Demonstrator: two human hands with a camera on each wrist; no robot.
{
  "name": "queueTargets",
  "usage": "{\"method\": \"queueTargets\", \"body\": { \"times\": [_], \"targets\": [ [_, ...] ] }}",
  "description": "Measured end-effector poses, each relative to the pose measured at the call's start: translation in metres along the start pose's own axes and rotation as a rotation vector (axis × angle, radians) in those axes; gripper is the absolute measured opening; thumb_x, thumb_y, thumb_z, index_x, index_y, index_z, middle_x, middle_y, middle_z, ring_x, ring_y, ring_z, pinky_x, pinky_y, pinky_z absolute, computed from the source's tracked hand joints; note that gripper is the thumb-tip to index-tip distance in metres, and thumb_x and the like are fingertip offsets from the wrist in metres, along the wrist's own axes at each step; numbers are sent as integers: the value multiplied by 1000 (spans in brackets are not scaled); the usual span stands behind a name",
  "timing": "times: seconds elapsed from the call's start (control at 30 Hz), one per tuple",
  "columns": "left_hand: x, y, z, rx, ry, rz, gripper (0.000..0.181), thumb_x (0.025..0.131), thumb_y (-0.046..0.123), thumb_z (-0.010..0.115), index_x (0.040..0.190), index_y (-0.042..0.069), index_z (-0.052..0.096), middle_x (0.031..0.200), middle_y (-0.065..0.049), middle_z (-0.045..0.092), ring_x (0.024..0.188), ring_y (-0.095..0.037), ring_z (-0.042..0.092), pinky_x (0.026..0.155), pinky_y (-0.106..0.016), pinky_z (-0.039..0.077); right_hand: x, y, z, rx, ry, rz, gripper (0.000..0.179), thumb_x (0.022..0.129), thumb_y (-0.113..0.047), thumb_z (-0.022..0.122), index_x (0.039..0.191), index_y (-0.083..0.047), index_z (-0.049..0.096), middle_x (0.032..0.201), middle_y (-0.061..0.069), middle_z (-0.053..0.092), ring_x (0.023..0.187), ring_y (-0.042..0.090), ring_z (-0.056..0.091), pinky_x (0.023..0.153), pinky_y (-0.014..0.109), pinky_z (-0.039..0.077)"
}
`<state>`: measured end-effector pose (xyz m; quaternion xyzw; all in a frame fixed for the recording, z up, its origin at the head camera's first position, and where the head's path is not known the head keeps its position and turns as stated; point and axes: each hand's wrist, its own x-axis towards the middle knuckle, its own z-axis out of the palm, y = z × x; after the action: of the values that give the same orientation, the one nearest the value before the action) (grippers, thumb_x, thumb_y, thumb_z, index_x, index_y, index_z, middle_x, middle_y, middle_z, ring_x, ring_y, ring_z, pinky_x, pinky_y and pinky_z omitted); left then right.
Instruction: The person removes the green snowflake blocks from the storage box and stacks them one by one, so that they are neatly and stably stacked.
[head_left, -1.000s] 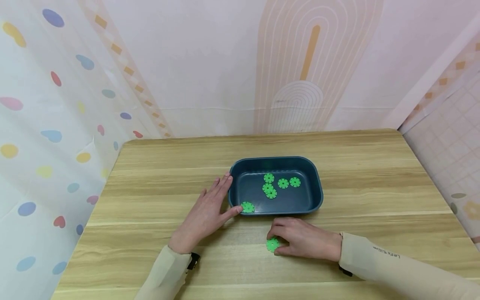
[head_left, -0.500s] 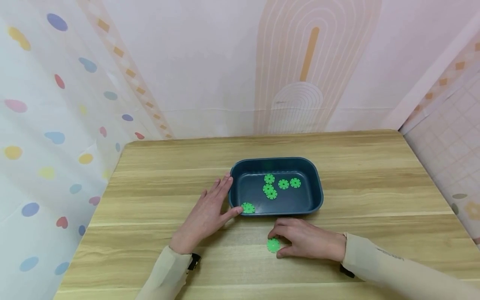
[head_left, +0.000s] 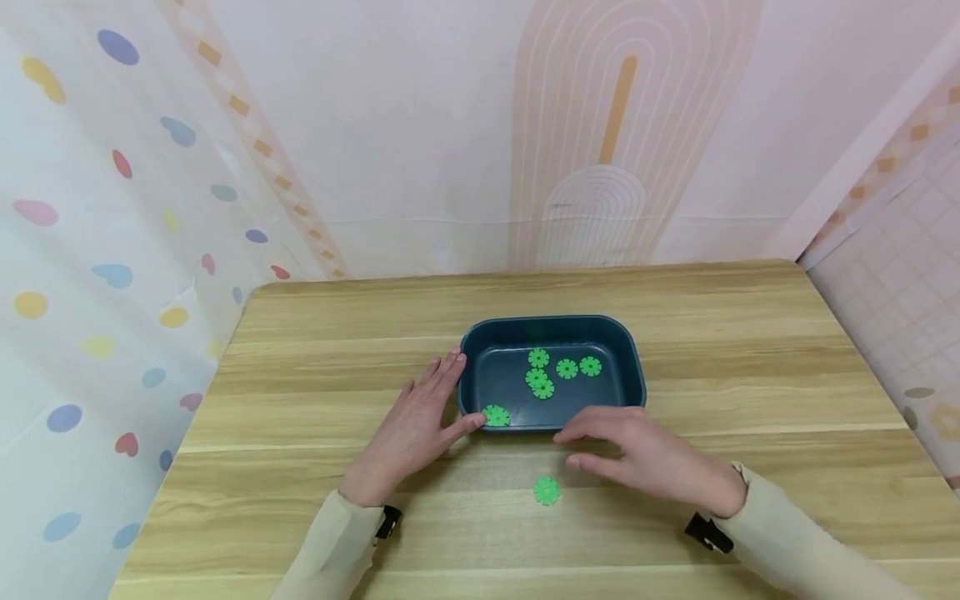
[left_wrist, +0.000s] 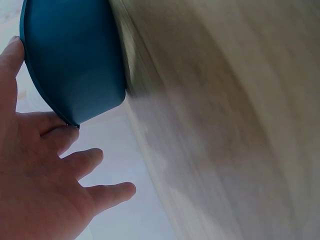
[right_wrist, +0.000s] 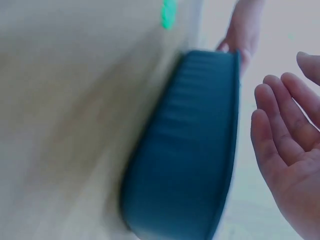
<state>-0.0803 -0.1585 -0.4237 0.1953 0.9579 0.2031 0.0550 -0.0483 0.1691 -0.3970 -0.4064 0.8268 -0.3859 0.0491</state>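
Note:
A dark blue plastic bin (head_left: 480, 319) stands mid-table with several green notched discs (head_left: 567, 367) inside. Two of these discs (head_left: 496, 416) overlap in its near left corner. My left hand (head_left: 408, 437) rests against the bin's left end, thumb at the near rim and fingers spread; in the left wrist view fingertips touch the rim. My right hand (head_left: 645, 454) holds nothing and hovers near the bin's front wall, its fingers relaxed and apart from the thumb. One more green disc (head_left: 547, 491) lies flat on the table in front of the bin, left of that hand.
The wood-grain table (head_left: 337, 333) runs back to a patterned curtain (head_left: 420, 150). More printed cloth (head_left: 75, 333) hangs along the left side. A dark strap (head_left: 708, 533) sits on the right wrist.
My right hand has let go of the green disc on the table and moved up and to the right. The disc stays in front of the bin. My left hand has not moved.

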Motion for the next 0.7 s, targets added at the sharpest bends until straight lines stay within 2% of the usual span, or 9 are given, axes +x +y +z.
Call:
{"method": "queueTargets", "body": {
  "times": [0.13,0.27,0.47,0.7],
  "targets": [
    [0,0,0,-7,-4,-1,93,98,62,60,165,9,24,171,-7,21,157,-33,20,119,-68,23,7,3,-10,-38,87,2,26,96,-17,77,121,-19,75,120,-8,72,112,12,67,94,37,58],
    [0,0,0,-9,2,1,93,98,62,61,165,9,24,171,-8,21,157,-33,20,119,-68,23,18,8,-17,-38,129,81,29,94,-19,79,123,-17,75,124,-6,72,118,17,66,97,43,56],
    [0,-1,1,-8,10,8,93,98,61,62,165,8,25,171,-8,22,156,-34,21,118,-68,24,34,20,-22,18,120,195,33,95,-24,79,126,-16,74,126,-4,71,114,24,66,96,48,56],
    [0,1,0,-18,-1,-1,93,98,60,62,165,9,25,171,-8,21,157,-34,20,119,-67,23,51,33,-21,66,92,247,37,95,-22,79,129,-8,72,127,5,72,111,31,66,94,53,56]
  ]
}}
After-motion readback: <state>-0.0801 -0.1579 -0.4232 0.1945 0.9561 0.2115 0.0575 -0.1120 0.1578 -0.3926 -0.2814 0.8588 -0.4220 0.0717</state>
